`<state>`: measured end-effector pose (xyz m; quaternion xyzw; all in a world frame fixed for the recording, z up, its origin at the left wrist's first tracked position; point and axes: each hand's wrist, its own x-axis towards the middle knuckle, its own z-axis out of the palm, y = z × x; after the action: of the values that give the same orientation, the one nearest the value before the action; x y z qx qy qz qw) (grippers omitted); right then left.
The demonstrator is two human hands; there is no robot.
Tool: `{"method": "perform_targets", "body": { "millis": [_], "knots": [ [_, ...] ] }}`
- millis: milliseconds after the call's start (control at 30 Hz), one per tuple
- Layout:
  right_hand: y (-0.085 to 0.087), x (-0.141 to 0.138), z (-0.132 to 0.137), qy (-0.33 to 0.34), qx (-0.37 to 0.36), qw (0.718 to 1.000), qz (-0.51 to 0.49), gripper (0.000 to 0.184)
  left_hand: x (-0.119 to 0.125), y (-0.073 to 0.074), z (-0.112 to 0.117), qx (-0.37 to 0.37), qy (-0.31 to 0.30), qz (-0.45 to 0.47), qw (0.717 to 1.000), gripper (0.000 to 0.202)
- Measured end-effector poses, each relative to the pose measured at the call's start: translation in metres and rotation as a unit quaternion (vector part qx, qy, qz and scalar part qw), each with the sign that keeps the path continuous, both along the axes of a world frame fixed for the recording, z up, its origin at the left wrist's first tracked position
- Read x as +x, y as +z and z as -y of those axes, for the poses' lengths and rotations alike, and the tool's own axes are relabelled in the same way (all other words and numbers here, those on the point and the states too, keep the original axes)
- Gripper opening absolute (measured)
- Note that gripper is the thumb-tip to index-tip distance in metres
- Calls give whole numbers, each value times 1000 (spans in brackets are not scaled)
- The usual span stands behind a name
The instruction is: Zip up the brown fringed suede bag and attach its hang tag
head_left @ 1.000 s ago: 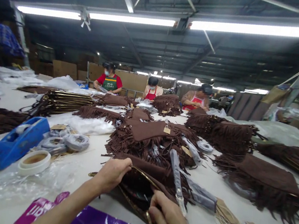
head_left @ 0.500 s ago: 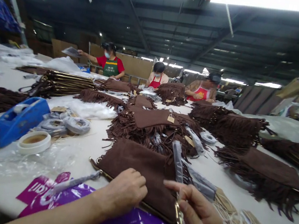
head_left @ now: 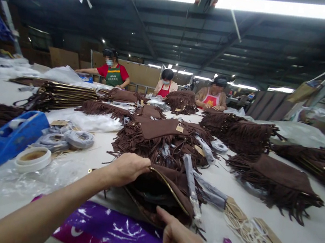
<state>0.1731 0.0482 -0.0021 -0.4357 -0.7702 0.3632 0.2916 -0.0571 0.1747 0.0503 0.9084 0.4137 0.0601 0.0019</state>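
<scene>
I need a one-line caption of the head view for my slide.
Left hand holding a brown bag open, right hand pointing its index finger toward the inside.

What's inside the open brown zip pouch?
Only a faint greyish patch shows inside the zip pouch; can't identify it. Shadow, the near side and the right hand hide the rest.

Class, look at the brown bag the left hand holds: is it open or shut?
Open: the left hand holds up one edge of the brown bag, and the dark inside shows below its gold zipper.
</scene>
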Motion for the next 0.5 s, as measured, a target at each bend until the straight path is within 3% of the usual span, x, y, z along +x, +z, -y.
{"method": "perform_targets", "body": {
  "millis": [100,200,300,400,500],
  "knots": [
    [0,-6,-10,-23,12,1000,-15,16,3,18,-4,-10,-1,11,1000,22],
    [0,-12,-18,-72,-23,996,-50,24,4,20,-4,-28,-27,5,999,23],
    [-2,-15,-23,-83,-99,979,-157,35,5,13,4,-24,-55,4,998,18],
    [-3,-16,-27,-83,-190,938,-279,44,6,4,23,53,-89,24,994,13],
    [-3,-16,-31,-108,-189,915,-339,45,15,-12,48,74,-154,34,985,18]
  ]
}}
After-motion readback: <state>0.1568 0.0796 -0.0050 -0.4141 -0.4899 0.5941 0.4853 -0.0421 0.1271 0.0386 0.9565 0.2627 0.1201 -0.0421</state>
